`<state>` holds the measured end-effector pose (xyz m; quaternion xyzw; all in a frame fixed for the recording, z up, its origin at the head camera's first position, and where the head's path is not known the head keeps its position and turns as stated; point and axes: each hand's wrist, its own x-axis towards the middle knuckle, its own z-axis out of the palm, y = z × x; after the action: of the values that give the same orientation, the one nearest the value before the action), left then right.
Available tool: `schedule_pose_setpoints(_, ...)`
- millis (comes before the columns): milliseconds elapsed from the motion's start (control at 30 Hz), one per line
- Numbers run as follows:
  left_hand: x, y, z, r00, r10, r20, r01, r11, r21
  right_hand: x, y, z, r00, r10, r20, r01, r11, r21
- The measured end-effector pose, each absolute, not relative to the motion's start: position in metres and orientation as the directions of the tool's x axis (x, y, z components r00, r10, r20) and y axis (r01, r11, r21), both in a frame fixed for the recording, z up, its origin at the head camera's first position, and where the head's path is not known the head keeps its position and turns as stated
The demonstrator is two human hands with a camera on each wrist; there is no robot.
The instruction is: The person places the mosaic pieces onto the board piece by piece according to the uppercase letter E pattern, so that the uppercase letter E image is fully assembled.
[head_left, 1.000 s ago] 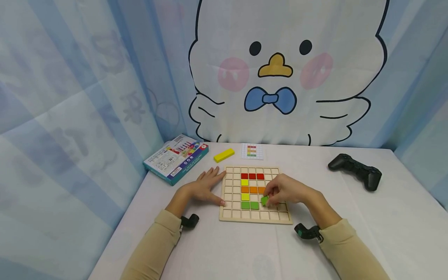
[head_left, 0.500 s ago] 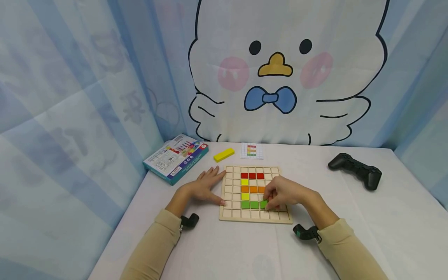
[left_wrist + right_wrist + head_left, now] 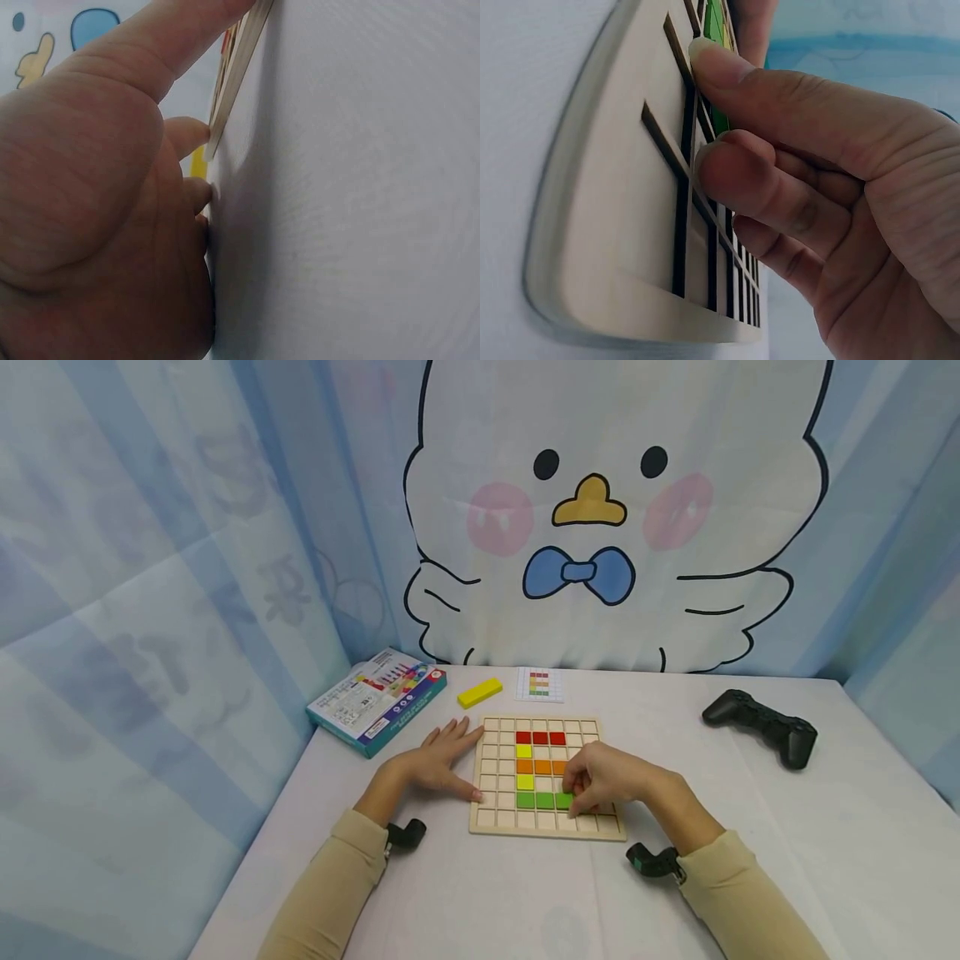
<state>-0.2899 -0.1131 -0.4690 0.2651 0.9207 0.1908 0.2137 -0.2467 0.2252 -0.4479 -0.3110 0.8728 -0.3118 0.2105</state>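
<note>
A wooden grid board point(image 3: 495, 817) lies flat on the table, bearing rows of red tiles point(image 3: 540, 738), orange tiles point(image 3: 535, 767) and green tiles point(image 3: 535, 800), with two yellow tiles point(image 3: 524, 782) between the rows. My left hand point(image 3: 437, 762) lies with fingers spread at the board's left edge, thumb and index finger touching it; the left wrist view shows them against the wooden rim point(image 3: 240, 71). With thumb and curled fingers my right hand point(image 3: 618, 774) pinches the rightmost green tile point(image 3: 562, 800), which sits level in its cell. In the right wrist view the fingers partly hide this tile point(image 3: 718, 118).
Behind the board lie a yellow block point(image 3: 480, 692) and a pattern card point(image 3: 540, 685). A flat game box point(image 3: 377, 700) is at the back left. A black game controller point(image 3: 761, 727) rests to the right. A printed curtain point(image 3: 592, 635) hangs behind the table.
My right hand has lowered the green tile from a tilted position into its cell, beside the other two green tiles. The left hand has stayed in place.
</note>
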Motion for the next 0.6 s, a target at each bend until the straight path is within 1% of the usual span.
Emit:
schedule_pose_setpoints(133,-0.2893,-0.1136,-0.4699,-0.769,0.567,-0.296,0.403,0.789,0.465,-0.2466,0.2245,-0.4464,-0.717,-0.672,-0.185,-0.413,0.623,-0.664)
schedule_pose_setpoints(433,-0.2896,-0.1130,-0.4702,-0.767,0.570,-0.295,0.403,0.786,0.469,-0.2450,0.2254,-0.4446,-0.717,-0.676,-0.168,-0.441,0.627,-0.642)
schedule_pose_setpoints(600,-0.2896,-0.1132,-0.4710,-0.767,0.568,-0.299,0.401,0.788,0.468,-0.2457,0.2256,-0.4457,-0.716,-0.679,-0.164,-0.434,0.617,-0.657)
